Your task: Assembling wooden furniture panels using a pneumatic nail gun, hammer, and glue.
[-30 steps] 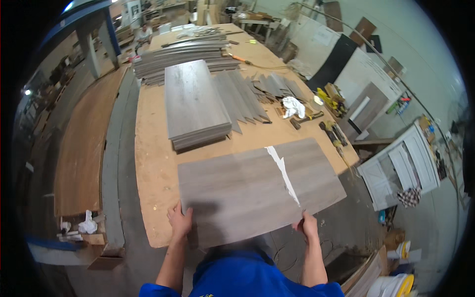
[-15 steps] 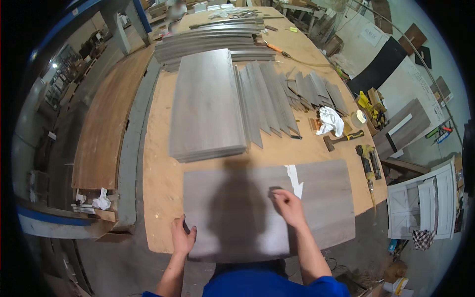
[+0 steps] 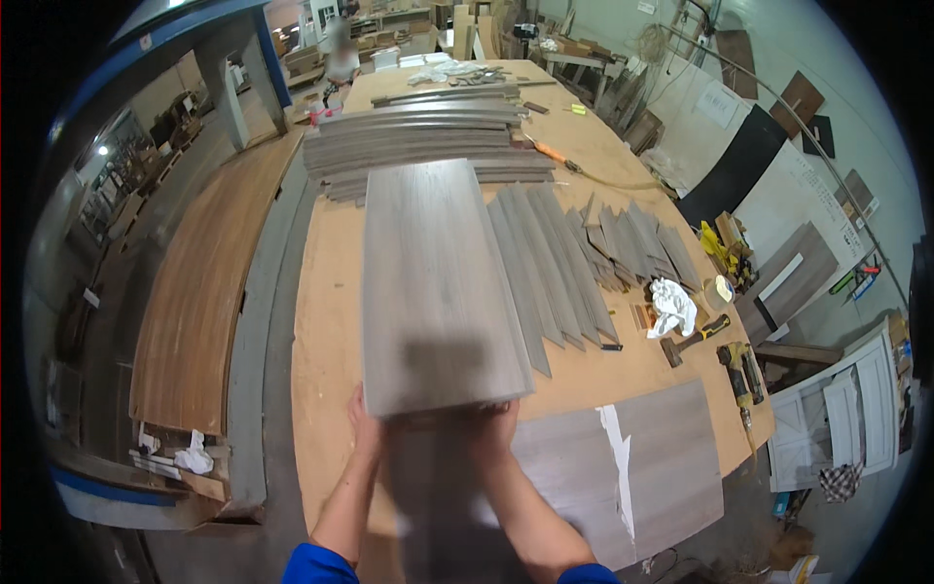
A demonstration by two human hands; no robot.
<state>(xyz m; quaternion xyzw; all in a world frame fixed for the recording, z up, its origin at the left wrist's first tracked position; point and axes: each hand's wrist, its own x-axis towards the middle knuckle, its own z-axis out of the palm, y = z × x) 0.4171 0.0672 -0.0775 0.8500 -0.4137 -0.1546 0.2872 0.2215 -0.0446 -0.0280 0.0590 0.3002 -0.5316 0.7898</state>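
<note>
Both my hands are at the near end of a grey wood-grain panel [image 3: 438,282], which lies over or just above a stack of like panels. My left hand [image 3: 366,423] grips the near left corner. My right hand [image 3: 498,428] is curled under the near right corner, its fingers mostly hidden below the edge. How many panels I hold I cannot tell. To the right and nearer me, another grey panel [image 3: 671,457] lies flat on the workbench, partly behind my right forearm. A jagged white strip [image 3: 620,462] crosses it.
The tan workbench [image 3: 326,292] bears pointed grey strips [image 3: 555,263], long grey boards [image 3: 418,141], a white rag [image 3: 671,307], a hammer [image 3: 696,341] and a yellow-black power tool [image 3: 739,375]. A brown board [image 3: 204,302] lies on the left. Another person [image 3: 341,63] stands far back.
My hands have left the lower panel and moved to the near end of the stack, gripping a panel there. More of the white strip shows. The view has tilted up.
</note>
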